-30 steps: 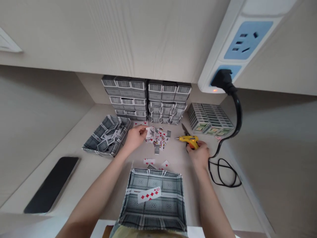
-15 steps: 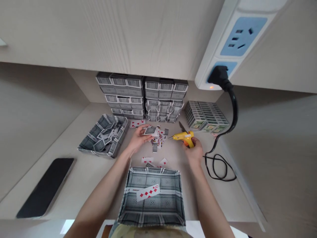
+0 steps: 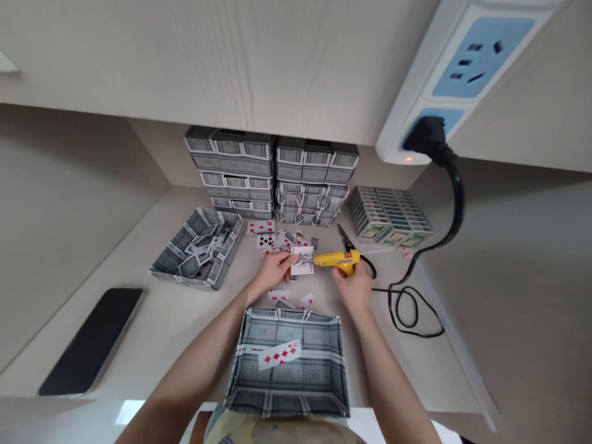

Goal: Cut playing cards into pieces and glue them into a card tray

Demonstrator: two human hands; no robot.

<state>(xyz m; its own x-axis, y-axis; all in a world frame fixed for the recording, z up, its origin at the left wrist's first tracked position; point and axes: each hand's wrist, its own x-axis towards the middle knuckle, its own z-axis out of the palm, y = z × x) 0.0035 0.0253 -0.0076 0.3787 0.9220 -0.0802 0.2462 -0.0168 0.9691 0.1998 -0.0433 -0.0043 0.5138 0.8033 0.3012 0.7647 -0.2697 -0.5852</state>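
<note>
Between the fingers of my left hand (image 3: 274,271) is a playing card (image 3: 303,266), its white printed face turned up. My right hand (image 3: 355,287) is wrapped round a yellow hot glue gun (image 3: 337,258), whose nozzle lies over the card's face; whether the tip touches it I cannot tell. Loose playing cards (image 3: 266,241) and cut pieces lie on the table around and behind my left hand. Close to my body stands an open box made of playing cards (image 3: 289,394), with a strip of a diamond card (image 3: 279,356) inside.
A card box with loose pieces (image 3: 217,277) is at the left, near a black phone (image 3: 95,339). Stacked card boxes (image 3: 272,166) and card packs (image 3: 391,216) line the back. Scissors (image 3: 346,240) lie behind the glue gun. A black cable (image 3: 456,203) hangs from the power strip (image 3: 416,102).
My left hand has turned the card from its patterned back to its face and moved it right. The glue gun has come left, bringing its nozzle over the card.
</note>
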